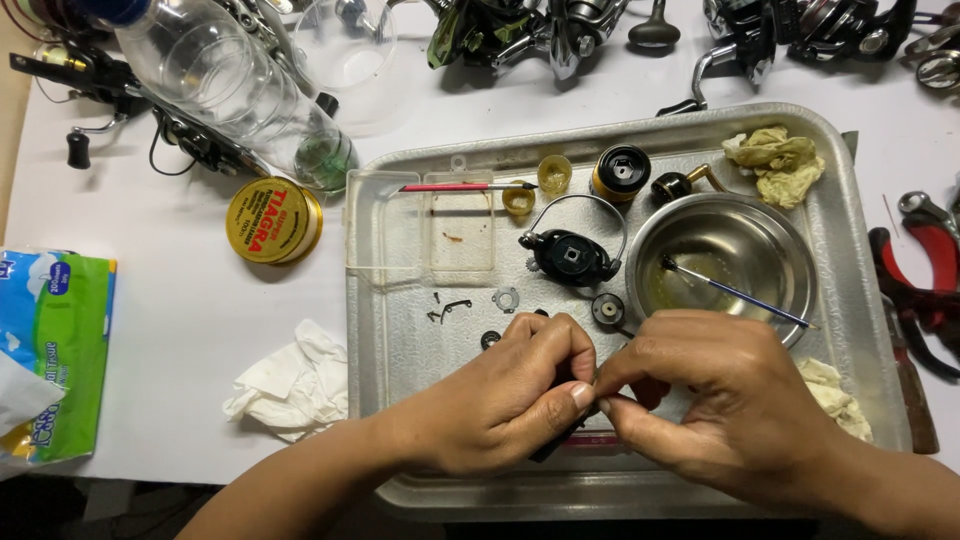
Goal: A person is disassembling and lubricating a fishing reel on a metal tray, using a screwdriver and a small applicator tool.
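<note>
My left hand [500, 395] grips a small black reel part [553, 442] over the near edge of a metal tray [400, 330]; most of the part is hidden by my fingers. My right hand [720, 400] meets it from the right, with thumb and forefinger pinched on something tiny at the part's tip that I cannot make out. Just beyond my hands lie a black reel rotor with a wire bail [570, 255], a small gear [607, 308], a washer [506, 298] and tiny screws [445, 308].
A steel bowl [770, 225] holds a blue brush [735, 292]. A clear plastic box [385, 235] carries a red brush [455, 187]. Yellow rags, small cups, a gold tin [272, 220], a plastic bottle [235, 85], crumpled tissue [290, 385], a tissue pack, red pliers [925, 275] and several reels surround the tray.
</note>
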